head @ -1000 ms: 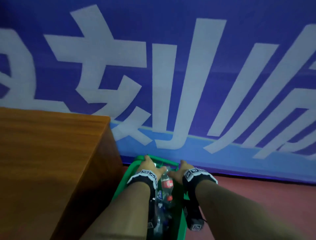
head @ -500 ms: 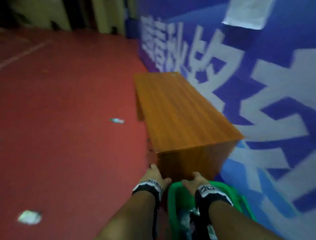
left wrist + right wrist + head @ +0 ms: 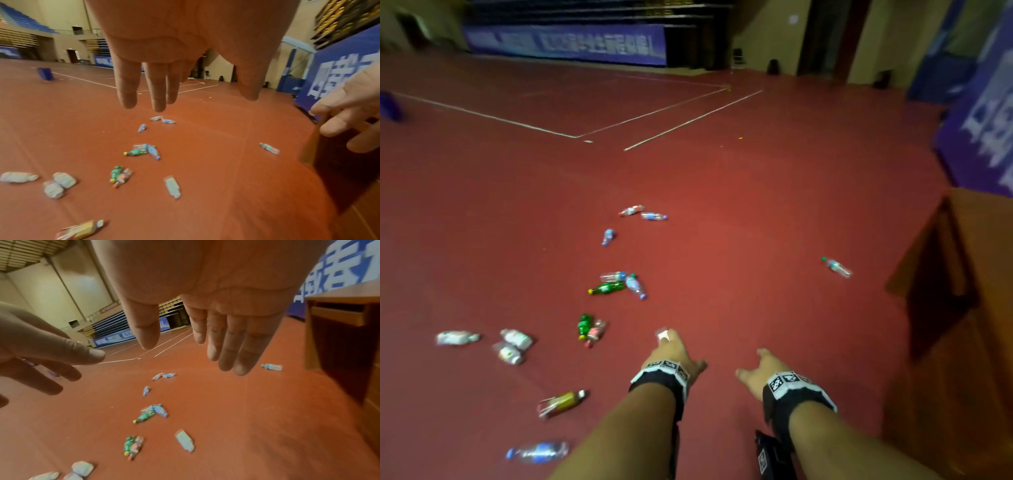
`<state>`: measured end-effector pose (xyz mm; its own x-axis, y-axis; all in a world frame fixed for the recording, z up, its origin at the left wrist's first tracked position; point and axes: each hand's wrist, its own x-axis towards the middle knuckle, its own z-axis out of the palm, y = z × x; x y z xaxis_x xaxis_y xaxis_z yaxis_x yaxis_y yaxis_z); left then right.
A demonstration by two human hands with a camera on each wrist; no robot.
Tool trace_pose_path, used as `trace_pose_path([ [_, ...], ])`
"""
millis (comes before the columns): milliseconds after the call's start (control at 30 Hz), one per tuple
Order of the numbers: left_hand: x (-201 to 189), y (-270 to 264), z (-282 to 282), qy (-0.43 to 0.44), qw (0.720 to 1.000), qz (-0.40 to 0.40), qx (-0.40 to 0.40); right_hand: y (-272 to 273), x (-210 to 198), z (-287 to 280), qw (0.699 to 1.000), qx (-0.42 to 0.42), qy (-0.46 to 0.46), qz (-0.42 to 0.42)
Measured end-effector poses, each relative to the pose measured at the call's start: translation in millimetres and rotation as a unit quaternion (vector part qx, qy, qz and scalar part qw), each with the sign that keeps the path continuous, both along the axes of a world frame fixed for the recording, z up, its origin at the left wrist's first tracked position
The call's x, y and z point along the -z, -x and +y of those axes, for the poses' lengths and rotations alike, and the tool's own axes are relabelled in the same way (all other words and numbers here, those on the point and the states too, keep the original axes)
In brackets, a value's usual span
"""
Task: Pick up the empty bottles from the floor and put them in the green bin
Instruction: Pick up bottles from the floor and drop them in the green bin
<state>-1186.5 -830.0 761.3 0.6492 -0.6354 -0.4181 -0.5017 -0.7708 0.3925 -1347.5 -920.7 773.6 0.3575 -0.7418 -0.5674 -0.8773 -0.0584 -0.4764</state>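
Turned from green bin, now out of frame, toward bottles (image 3: 616,286) scattered centre-left on floor (image 3: 756,222); left hand (image 3: 671,353) and right hand (image 3: 765,368) empty, fingers (image 3: 158,91) wide; next pickup pending.

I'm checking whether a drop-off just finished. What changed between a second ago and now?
Both hands left the green bin, which is now out of view: the left hand and right hand reach forward empty, fingers relaxed, over the red floor. The view swung from the banner wall to the scattered bottles. The wooden desk now sits at right. Neither hand holds anything, as before.
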Motion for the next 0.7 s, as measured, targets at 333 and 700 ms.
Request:
trace_pose_path([
  [333, 40, -205, 14, -0.044, 0.996, 0.022, -0.075, -211, 19, -20, 0.997, -0.069, 0.014, 0.039],
  [700, 135, -402, -62, -0.124, 0.969, 0.072, -0.200, -420, 135, -172, 0.989, -0.123, -0.016, 0.086],
])
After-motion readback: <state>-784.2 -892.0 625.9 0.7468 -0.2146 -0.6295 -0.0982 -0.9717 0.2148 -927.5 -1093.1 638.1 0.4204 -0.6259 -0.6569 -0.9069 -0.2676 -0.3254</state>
